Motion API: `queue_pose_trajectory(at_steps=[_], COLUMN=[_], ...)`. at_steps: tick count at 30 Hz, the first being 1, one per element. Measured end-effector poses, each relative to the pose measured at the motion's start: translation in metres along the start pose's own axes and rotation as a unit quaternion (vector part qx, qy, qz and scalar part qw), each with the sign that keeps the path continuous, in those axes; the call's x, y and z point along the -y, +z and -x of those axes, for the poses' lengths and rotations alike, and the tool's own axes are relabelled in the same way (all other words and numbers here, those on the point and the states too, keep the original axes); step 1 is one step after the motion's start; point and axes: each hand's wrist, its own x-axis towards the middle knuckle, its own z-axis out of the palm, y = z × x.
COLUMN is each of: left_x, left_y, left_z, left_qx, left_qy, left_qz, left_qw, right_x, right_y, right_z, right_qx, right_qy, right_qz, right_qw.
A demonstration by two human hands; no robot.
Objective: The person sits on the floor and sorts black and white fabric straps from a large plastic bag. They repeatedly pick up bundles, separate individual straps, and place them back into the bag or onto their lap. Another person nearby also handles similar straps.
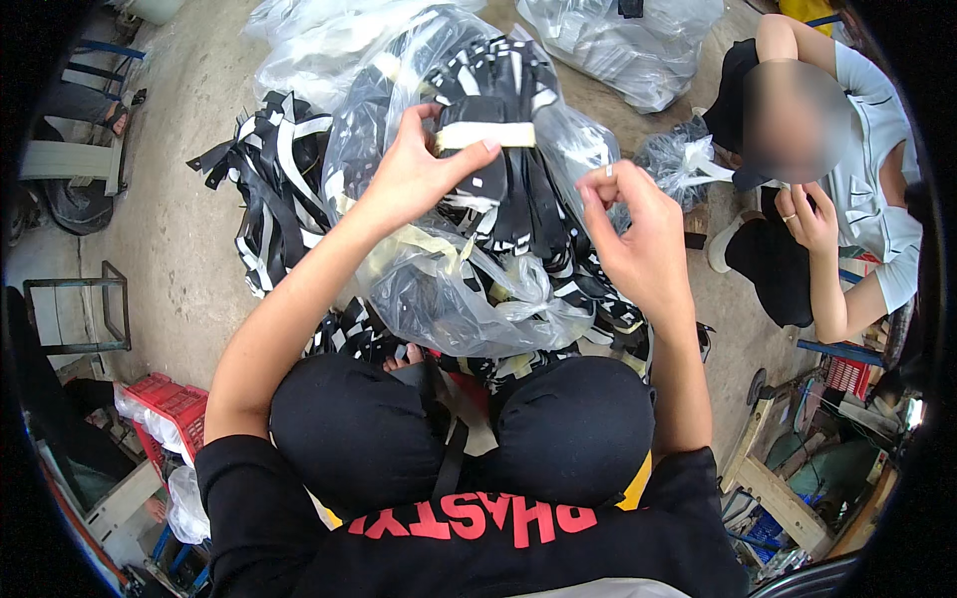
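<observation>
In front of me, my left hand (427, 171) grips a bundle of black strips (473, 112) by its left side, thumb across the front. A cream band (485, 135) runs around the bundle. Level with it on the right, my right hand (638, 237) is raised with its fingers curled in toward the thumb. Whether anything small is pinched there I cannot make out. Beneath both hands lies an opened clear plastic bag (439, 299) with many black-and-white strips (528, 214) in and around it.
More loose strips (284, 179) lie on the floor to the left. Large clear bags (623, 50) stand at the back. A person (872, 169) sits at the right. A red crate (174, 409) is at lower left; wooden pieces (783, 498) are at lower right.
</observation>
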Motion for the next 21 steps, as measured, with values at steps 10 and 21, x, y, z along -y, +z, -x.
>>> queue_pose_trajectory(at_steps=[10, 21], left_x=[-0.055, -0.052], left_y=[0.01, 0.015], left_z=[0.033, 0.035], left_qx=[-0.001, 0.005], left_qy=[0.16, 0.197], left_qz=[-0.137, -0.12], left_qw=[0.978, 0.973], right_x=[0.007, -0.002], right_y=[-0.005, -0.01], right_z=[-0.025, -0.02], right_qx=[-0.178, -0.212], right_qy=[-0.059, -0.071], right_qz=[-0.003, 0.047], right_qw=[0.982, 0.974])
